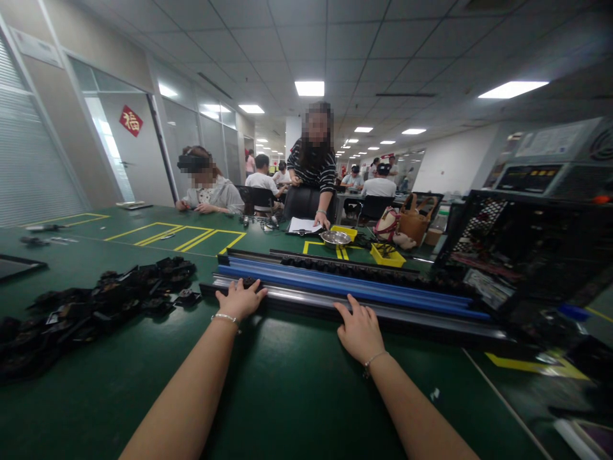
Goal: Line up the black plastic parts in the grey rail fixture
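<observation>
Long black and silver rails (306, 295) lie side by side across the green table, with a blue rail (354, 285) just behind the front one. My left hand (240, 300) rests with spread fingers at the left end of the front rail, over a small dark part. Farther right, my right hand (360, 327) has its fingers apart, the fingertips at the rail's near edge. Neither hand is closed round anything. A row of small black parts (345, 267) sits in the rear rail.
A heap of black parts (110, 300) covers the table's left. Behind the rails are a metal dish (335, 237), a yellow tray (387, 255) and a person leaning over paper (304, 225). A computer case (507, 255) stands right. Another person sits back left.
</observation>
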`<state>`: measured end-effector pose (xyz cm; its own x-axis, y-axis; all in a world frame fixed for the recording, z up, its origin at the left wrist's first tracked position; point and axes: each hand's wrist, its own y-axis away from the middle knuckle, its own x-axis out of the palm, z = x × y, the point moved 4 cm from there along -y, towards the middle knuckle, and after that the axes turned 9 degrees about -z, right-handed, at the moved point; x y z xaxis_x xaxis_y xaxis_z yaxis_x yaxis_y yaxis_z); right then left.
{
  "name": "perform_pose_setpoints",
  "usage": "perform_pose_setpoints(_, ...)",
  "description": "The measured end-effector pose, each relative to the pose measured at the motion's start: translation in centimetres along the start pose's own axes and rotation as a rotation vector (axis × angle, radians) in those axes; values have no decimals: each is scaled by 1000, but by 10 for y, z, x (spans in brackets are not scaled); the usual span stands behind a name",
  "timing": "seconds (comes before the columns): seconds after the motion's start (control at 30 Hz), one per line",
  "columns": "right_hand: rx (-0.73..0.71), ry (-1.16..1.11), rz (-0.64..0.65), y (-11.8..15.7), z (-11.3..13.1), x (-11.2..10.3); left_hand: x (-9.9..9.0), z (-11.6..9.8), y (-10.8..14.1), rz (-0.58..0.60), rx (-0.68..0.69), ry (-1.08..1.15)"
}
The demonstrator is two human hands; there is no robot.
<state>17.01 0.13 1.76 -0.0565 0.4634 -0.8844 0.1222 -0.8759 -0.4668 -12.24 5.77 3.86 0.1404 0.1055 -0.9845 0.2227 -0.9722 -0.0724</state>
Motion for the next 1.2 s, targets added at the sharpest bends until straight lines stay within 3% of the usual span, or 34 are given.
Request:
perform_pose_setpoints(0.43,4,-2,4,0,0,1,-1,11,-1,-15,-20,10)
perform_pose_setpoints(0.6,-3,-3,-3,0,-1,1,-3,15,-2,-10,-91,48)
perform_pose_setpoints(1.2,-13,-9,-31,1,-1,2,-4,23,-5,-145,-168,129)
